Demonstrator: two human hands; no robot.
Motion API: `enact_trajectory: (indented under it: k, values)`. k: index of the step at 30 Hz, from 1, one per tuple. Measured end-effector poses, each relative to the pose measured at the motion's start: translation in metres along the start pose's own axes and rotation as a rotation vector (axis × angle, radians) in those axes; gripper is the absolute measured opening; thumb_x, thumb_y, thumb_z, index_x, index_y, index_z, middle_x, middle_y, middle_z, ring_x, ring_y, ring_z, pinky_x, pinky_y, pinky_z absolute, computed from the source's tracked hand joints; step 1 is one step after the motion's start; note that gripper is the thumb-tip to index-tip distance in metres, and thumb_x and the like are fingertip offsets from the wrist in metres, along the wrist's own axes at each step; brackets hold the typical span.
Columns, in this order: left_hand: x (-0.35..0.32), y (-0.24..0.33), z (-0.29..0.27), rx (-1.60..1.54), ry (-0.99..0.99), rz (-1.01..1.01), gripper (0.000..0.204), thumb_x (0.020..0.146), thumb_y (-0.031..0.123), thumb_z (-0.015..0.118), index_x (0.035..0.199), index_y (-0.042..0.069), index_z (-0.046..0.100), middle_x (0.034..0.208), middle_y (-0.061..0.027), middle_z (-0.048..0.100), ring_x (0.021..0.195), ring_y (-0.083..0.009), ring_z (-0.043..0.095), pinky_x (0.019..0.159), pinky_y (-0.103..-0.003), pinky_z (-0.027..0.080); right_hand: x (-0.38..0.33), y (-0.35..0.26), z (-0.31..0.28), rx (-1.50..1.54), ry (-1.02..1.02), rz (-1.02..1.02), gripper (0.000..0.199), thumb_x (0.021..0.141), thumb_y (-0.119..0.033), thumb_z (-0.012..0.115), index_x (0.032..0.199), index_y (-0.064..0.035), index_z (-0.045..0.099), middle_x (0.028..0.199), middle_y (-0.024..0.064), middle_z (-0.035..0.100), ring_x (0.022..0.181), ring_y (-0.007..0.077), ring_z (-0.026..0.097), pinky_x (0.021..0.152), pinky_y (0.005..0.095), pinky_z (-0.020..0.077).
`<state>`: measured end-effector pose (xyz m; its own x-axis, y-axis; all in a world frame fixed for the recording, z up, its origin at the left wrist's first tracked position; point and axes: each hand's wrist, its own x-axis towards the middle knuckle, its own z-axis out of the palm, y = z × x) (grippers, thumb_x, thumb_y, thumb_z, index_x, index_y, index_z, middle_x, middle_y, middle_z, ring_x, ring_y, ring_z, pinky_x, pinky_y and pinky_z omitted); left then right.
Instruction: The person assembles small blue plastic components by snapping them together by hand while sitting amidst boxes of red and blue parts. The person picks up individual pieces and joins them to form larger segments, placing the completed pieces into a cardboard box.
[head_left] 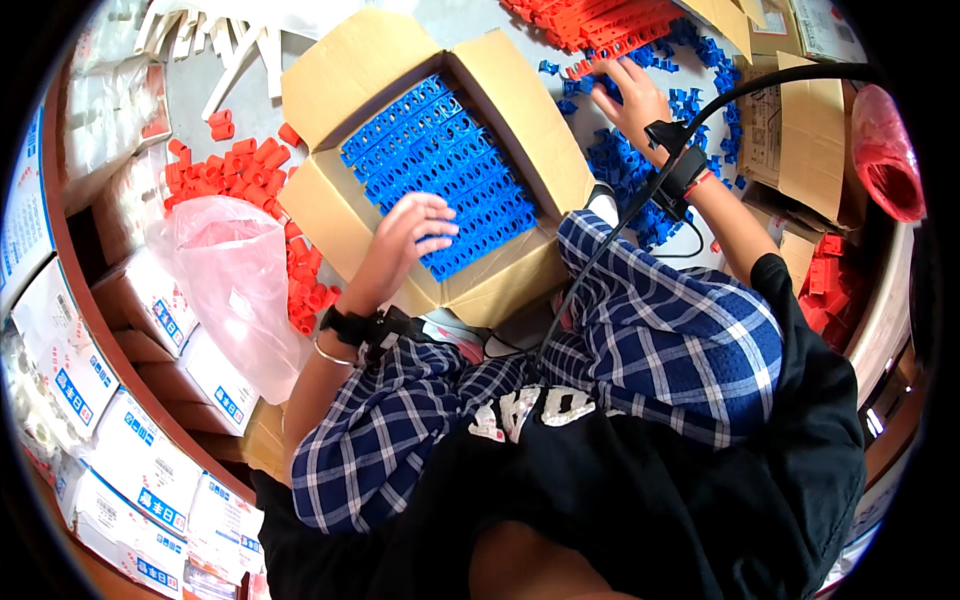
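Observation:
Between my feet stands an open cardboard box [525,105] with rows of blue plastic pipe clips [450,170] joined in strips. Over the near left part of these rows is my left hand [410,235], its fingers apart and nothing seen in them. My right hand [637,105] reaches to the far right, thumb and forefinger apart. Its fingertips are at the near edge of a pile of red clip strips [600,25], and whether they touch a strip is hard to tell. Loose blue clips [625,165] lie under and around that hand.
Red pipe fittings [235,175] lie heaped left of the box, beside a pinkish plastic bag [235,290]. White cartons [150,450] line the left side. Another open carton [810,130] stands right. A black cable [640,215] crosses in front of my right forearm.

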<state>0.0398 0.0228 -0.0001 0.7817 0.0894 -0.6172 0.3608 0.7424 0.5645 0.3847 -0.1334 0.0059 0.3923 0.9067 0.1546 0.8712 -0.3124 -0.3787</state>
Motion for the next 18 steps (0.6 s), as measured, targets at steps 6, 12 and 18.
enact_trajectory:
  k: [6,12,18]
  values:
    - [0.018,0.029,0.013,-0.308,-0.015,0.033,0.055,0.1,0.045,0.031,0.135,0.002,0.039,0.138,-0.0154,0.046,0.128,-0.0289,0.045,0.105,-0.046,0.037,0.037,-0.086,0.011,0.146,0.096,-0.355,0.022,0.078,-0.019,0.069,0.098,-0.0128,0.063,0.085,0.0065,0.059,0.078,0.026,0.061,0.065,0.035,0.0516]
    - [0.031,0.029,0.033,-0.667,-0.037,-0.032,0.051,0.098,0.044,0.036,0.132,0.006,0.04,0.129,-0.0162,0.049,0.119,-0.033,0.051,0.103,-0.057,0.038,0.031,-0.154,0.044,0.256,-0.113,-0.773,0.024,0.079,-0.025,0.063,0.101,-0.0171,0.058,0.085,0.0022,0.051,0.08,0.018,0.056,0.051,0.0282,0.0489]
    - [0.023,0.004,0.031,-0.601,-0.11,0.119,0.037,0.1,0.029,0.035,0.131,0.01,0.043,0.135,-0.0117,0.045,0.123,-0.0307,0.048,0.1,-0.057,0.042,0.019,-0.168,0.041,0.196,-0.245,-0.833,0.02,0.081,-0.023,0.06,0.099,-0.0143,0.055,0.085,0.0028,0.051,0.076,0.0169,0.056,0.051,0.0274,0.049]
